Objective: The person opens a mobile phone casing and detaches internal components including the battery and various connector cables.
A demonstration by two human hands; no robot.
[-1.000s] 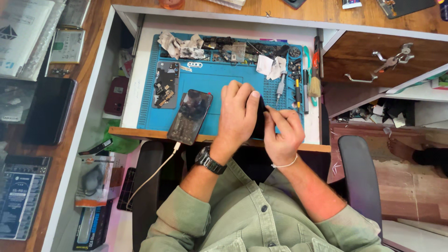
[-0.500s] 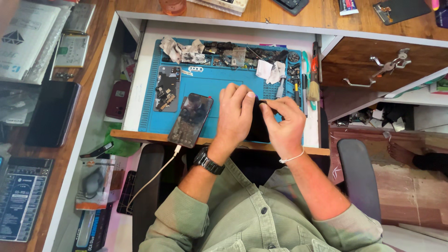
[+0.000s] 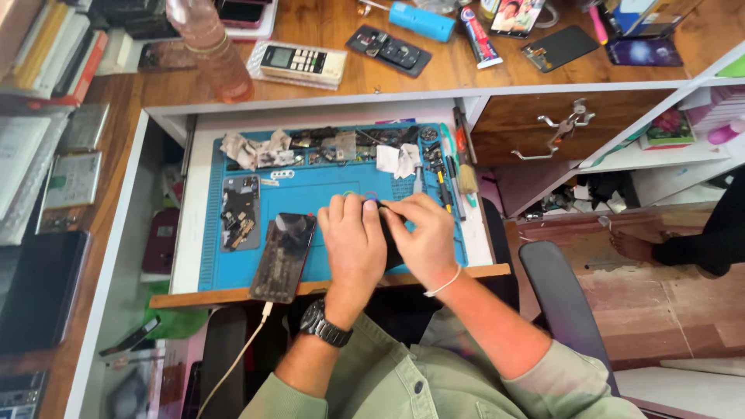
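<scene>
Camera tilted; desk top (image 3: 310, 89) revealed.

— What lies about your blue work mat (image 3: 326, 209)?

— Left of centre, a dark phone (image 3: 282, 257) rests tilted across the mat's front edge, a white cable (image 3: 233, 365) trailing from its lower end. Just beside it sits an opened phone back (image 3: 240, 223), its parts showing. Crumpled tissues (image 3: 256, 149) line the mat's far edge, and hand tools (image 3: 446, 174) lie along its right side.

— And your wooden desktop above?

— You have a pinkish plastic bottle (image 3: 206, 46) near a white remote (image 3: 304, 61); further right, a blue cylinder (image 3: 421, 21). A wooden drawer (image 3: 559, 124) with metal handles stands to the right, a grey chair (image 3: 566, 310) below it.
</scene>
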